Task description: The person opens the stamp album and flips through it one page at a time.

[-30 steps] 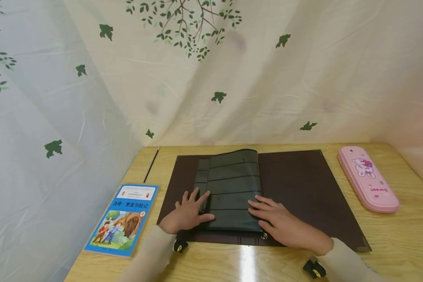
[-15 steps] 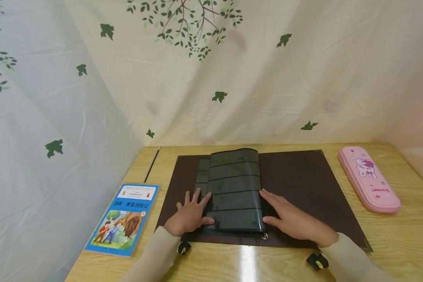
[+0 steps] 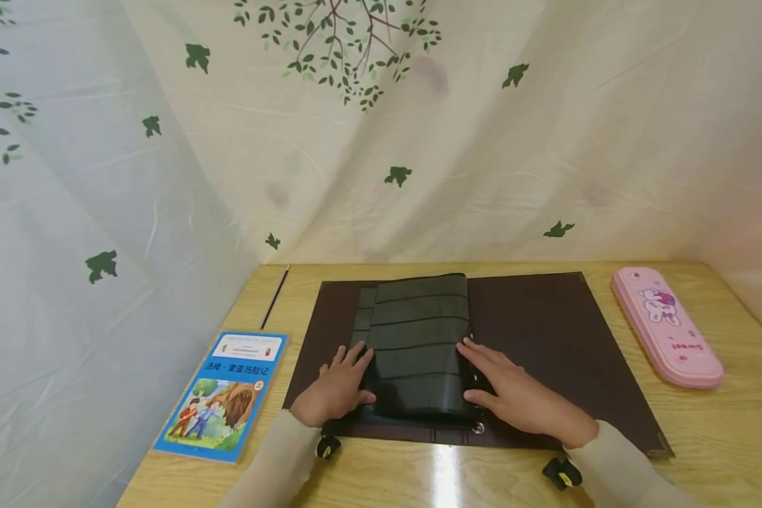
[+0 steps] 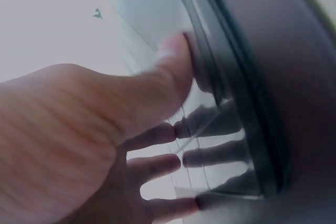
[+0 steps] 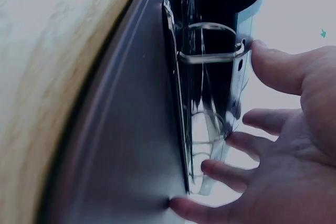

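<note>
A dark brown ring binder (image 3: 540,331) lies spread on the table, its black strip-pocket pages (image 3: 419,321) stacked over the left cover. At the stack's left edge rests my left hand (image 3: 331,389), fingers spread, thumb at the lower corner. My right hand (image 3: 523,398) touches the right edge of the pages with straight fingers, beside the spine. In the right wrist view, the metal rings (image 5: 210,57) pass through the punched page edge, and my right fingers (image 5: 244,142) reach along it. Glossy pages mirror my left fingers (image 4: 155,166) in the left wrist view.
A blue illustrated book (image 3: 219,398) lies left of the binder, with a dark pencil (image 3: 275,296) behind it. To the right is a pink pencil case (image 3: 667,328). A pale leaf-printed curtain (image 3: 381,141) rises behind the wooden table (image 3: 381,480).
My right hand has moved out to the right, then back left against the page edge. The page stack has shifted slightly left and bulges near the front. My left hand stays at the left edge.
</note>
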The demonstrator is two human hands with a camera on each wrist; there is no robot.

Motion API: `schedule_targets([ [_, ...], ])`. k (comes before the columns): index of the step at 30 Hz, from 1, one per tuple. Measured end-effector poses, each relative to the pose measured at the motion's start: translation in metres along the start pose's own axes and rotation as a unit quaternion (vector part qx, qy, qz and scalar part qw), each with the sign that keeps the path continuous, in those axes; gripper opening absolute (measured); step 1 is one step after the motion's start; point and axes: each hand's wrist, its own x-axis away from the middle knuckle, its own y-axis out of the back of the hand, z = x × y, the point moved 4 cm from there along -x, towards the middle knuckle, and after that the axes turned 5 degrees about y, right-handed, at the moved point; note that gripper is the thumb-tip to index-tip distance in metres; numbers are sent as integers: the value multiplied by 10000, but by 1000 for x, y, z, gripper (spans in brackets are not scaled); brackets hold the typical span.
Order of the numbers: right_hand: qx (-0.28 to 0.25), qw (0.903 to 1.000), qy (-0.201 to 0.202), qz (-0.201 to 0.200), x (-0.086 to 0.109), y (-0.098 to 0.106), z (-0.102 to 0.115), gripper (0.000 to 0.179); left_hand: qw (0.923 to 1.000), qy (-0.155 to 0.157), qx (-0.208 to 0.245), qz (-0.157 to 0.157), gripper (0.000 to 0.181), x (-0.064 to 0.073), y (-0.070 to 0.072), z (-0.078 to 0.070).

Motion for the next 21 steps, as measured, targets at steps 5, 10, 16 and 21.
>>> schedule_targets([
  [5,69,9997,-164,174,-6,-2,3,71,9998,-222,0,7,65,3,4,5],
  [10,-4,9986,-386,357,-8,-3,2,71,9984,-490,295,24,58,7,5,10],
  [16,60,9996,-262,114,-6,7,3,72,9963,-611,562,-233,45,6,11,16],
  [21,806,9957,-70,-462,1,42,14,72,9959,-381,334,-745,62,7,30,6],
])
